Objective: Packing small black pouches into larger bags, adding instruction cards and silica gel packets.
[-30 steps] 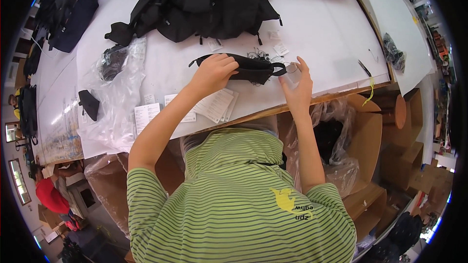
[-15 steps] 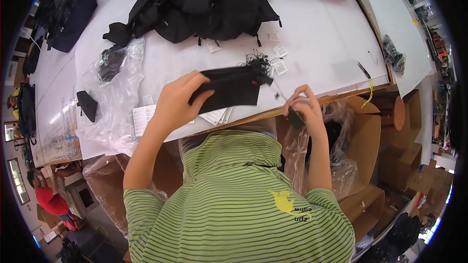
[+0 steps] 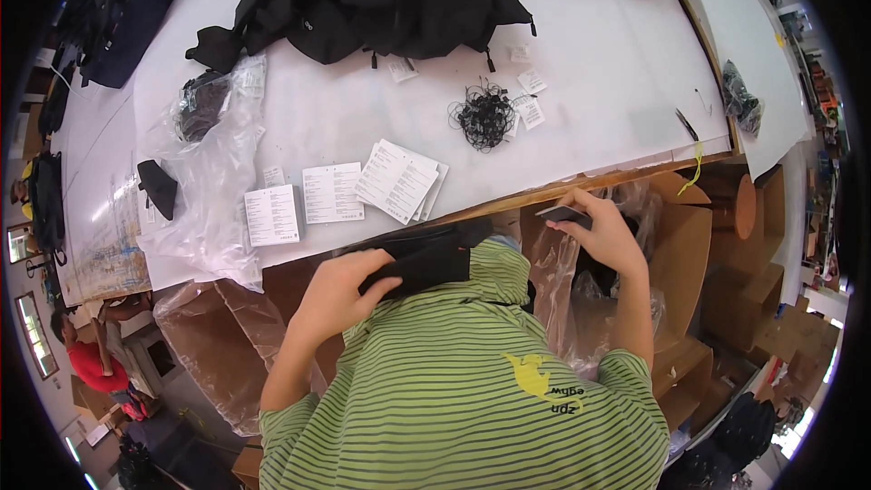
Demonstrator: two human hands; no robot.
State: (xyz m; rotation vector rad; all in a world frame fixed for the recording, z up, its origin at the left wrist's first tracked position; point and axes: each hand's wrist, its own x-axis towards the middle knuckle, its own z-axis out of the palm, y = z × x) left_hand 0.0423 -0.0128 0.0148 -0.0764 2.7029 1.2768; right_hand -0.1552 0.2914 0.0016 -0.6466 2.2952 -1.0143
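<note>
My left hand [image 3: 340,295] is closed on one end of a flat black fabric pouch [image 3: 431,259], held just below the table's front edge, close to my shirt. Off to the right, my right hand [image 3: 601,234] pinches a small flat dark tag [image 3: 562,214] between thumb and fingers, above a plastic-lined cardboard box [image 3: 680,281]. Stacks of white printed cards [image 3: 399,183] lie along the table edge, nearest the left hand. Farther in is a tangle of thin black strings [image 3: 485,118], with small white labels [image 3: 530,111] beside it.
Black bags [image 3: 390,0] are heaped on the far side of the white table [image 3: 363,109]. Crumpled clear plastic [image 3: 209,181] lies left, beside a small black piece [image 3: 158,189]. Dark snips [image 3: 687,124] rest near the right edge. A person in red [image 3: 98,365] is far left.
The pouch came down off the table toward me in my left hand, uncovering the cards and strings. My right hand moved slightly right and turned, still with the dark tag.
</note>
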